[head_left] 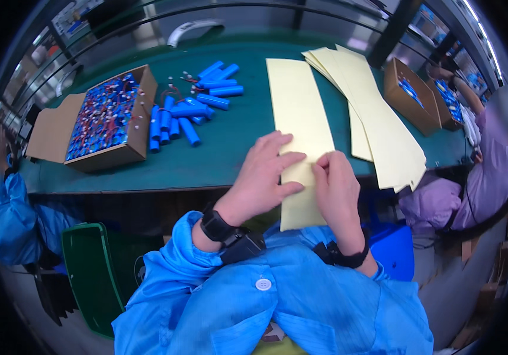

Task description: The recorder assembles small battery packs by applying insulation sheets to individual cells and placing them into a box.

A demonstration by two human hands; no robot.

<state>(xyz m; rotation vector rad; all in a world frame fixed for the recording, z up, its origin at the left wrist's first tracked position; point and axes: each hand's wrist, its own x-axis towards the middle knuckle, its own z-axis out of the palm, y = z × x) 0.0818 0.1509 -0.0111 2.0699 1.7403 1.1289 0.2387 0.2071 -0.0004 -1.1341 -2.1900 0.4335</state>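
The green table (227, 139) spans mid-frame. Pale yellow sheets (357, 89) lie fanned at upper right, apart from the work. A cardboard carton (106, 157), packed with blue cylinders and wires, stands at upper left. The paper strip (298, 94) lies at centre, long axis near vertical in frame, leaning slightly, its lower end past the table's near edge. Both hands touch it; nothing observed obstructs either. Left hand (261, 174): fingers spread flat across its left side. Right hand (338, 189): thumb and forefinger curled close at its right edge; pinch not determinable. Loose batteries (225, 91) lie left of the strip.
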